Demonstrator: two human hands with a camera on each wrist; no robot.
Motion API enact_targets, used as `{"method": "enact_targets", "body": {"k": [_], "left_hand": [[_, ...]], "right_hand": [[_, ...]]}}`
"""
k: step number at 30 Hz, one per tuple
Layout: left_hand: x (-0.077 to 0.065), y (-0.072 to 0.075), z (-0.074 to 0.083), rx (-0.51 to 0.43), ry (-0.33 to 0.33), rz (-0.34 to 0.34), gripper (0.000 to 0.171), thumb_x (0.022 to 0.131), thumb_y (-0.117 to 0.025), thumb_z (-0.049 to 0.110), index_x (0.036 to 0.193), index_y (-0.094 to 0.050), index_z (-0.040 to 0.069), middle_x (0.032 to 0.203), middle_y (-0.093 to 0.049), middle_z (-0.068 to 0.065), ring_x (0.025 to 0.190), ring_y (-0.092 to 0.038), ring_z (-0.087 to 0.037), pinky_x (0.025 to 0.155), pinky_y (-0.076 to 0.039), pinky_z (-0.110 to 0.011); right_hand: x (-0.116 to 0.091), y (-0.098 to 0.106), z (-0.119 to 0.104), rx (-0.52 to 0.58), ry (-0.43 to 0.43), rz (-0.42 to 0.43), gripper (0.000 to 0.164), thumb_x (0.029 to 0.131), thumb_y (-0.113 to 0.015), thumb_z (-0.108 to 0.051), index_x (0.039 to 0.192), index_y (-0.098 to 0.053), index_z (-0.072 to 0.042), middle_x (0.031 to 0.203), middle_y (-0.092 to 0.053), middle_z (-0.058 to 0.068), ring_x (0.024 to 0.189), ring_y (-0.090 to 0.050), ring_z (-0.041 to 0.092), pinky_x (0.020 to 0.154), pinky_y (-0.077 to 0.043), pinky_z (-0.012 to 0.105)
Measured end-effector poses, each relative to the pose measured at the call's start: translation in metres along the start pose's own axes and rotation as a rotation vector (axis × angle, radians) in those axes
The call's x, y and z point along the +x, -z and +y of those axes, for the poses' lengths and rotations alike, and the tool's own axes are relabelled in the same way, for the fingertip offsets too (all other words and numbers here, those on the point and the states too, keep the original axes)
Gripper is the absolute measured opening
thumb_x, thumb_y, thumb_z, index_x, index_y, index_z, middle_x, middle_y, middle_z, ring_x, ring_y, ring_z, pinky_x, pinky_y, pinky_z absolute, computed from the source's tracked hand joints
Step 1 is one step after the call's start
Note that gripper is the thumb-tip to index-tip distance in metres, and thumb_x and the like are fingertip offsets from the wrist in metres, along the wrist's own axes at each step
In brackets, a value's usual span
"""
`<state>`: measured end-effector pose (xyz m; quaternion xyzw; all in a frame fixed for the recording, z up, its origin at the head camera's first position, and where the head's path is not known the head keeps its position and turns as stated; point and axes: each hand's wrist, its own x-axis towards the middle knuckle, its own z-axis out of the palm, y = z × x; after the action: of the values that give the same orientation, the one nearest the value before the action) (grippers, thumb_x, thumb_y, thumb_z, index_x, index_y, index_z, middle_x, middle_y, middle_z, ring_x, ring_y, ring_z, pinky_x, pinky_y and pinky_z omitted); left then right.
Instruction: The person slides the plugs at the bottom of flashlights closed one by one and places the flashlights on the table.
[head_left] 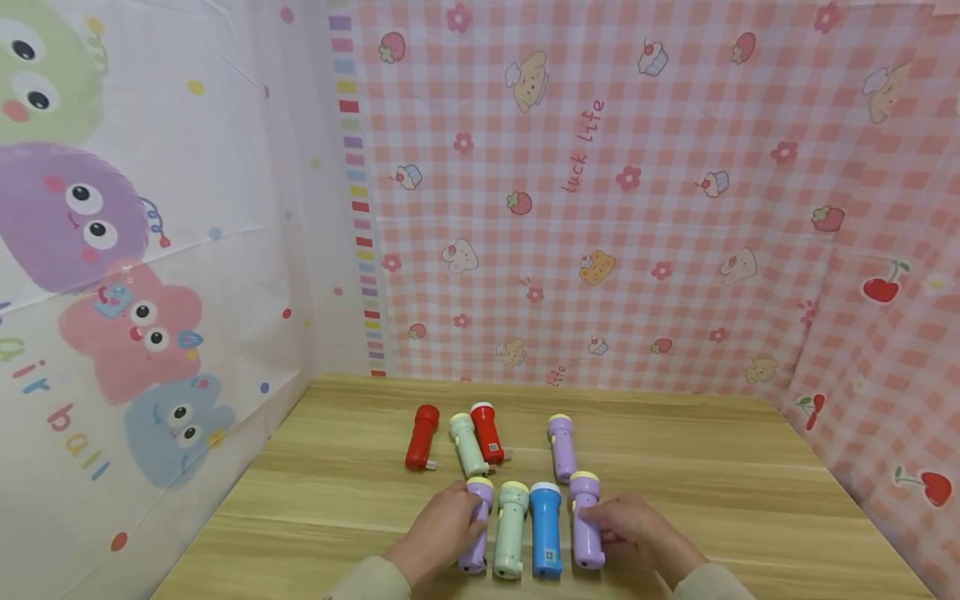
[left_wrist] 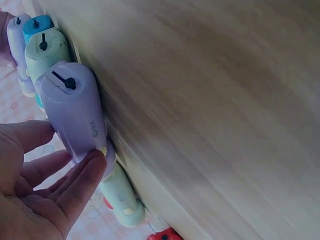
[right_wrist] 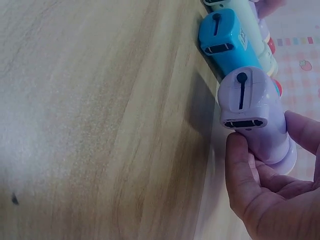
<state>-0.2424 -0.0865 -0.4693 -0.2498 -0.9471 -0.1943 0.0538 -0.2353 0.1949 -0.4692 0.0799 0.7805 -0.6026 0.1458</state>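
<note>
Four flashlights lie side by side near the front of the table. My left hand (head_left: 438,533) grips the leftmost, a purple flashlight (left_wrist: 75,107), between thumb and fingers. At the other end of the row, my right hand (head_left: 637,533) holds another purple flashlight (right_wrist: 257,115), its thumb on one side and fingers on the other. Between the two lie a pale green flashlight (head_left: 512,529) and a blue flashlight (head_left: 547,529). All four have their lamp heads toward the back wall; their tail ends with dark slots show in the wrist views.
Behind the row on the wooden table (head_left: 675,467) lie a red flashlight (head_left: 423,437), a pale green flashlight (head_left: 468,446) against a white-rimmed red flashlight (head_left: 487,433), and a third purple flashlight (head_left: 562,450). Patterned cloths (head_left: 600,225) hang behind and at both sides.
</note>
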Motion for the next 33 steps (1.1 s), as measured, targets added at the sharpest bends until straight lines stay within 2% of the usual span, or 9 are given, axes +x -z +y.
{"method": "enact_targets", "body": {"k": [8, 14, 25, 33], "left_hand": [[-0.001, 0.001, 0.000, -0.021, 0.001, -0.007, 0.012, 0.086, -0.076, 0.015, 0.086, -0.069, 0.005, 0.080, -0.051, 0.001, 0.070, -0.049, -0.008, 0.063, -0.046, -0.027], [-0.001, 0.001, 0.000, -0.026, 0.011, -0.011, 0.012, 0.087, -0.075, 0.015, 0.088, -0.070, 0.004, 0.082, -0.051, 0.001, 0.071, -0.049, -0.009, 0.064, -0.046, -0.027], [0.000, -0.001, -0.002, -0.039, 0.028, -0.024, 0.016, 0.087, -0.076, 0.017, 0.094, -0.071, 0.003, 0.085, -0.053, -0.001, 0.073, -0.050, -0.010, 0.067, -0.048, -0.029], [0.000, 0.000, -0.001, -0.067, 0.056, -0.041, 0.018, 0.087, -0.076, 0.018, 0.097, -0.071, 0.003, 0.088, -0.054, -0.001, 0.075, -0.051, -0.010, 0.069, -0.049, -0.030]], "right_hand": [[-0.002, -0.006, 0.000, -0.057, -0.008, 0.033, 0.023, 0.089, -0.067, -0.008, 0.096, -0.062, 0.013, 0.082, -0.065, 0.014, 0.074, -0.064, 0.022, 0.072, -0.057, 0.040], [-0.001, -0.009, 0.001, -0.072, -0.017, 0.017, 0.027, 0.090, -0.066, -0.009, 0.100, -0.063, 0.015, 0.084, -0.066, 0.015, 0.076, -0.065, 0.023, 0.073, -0.057, 0.040], [0.004, -0.012, 0.000, -0.127, -0.097, 0.026, 0.039, 0.092, -0.067, -0.012, 0.110, -0.055, 0.020, 0.094, -0.058, 0.022, 0.085, -0.063, 0.029, 0.079, -0.057, 0.043], [0.001, -0.015, 0.002, -0.118, -0.062, 0.056, 0.036, 0.089, -0.069, -0.012, 0.105, -0.057, 0.018, 0.089, -0.060, 0.021, 0.079, -0.064, 0.027, 0.074, -0.057, 0.041]]}}
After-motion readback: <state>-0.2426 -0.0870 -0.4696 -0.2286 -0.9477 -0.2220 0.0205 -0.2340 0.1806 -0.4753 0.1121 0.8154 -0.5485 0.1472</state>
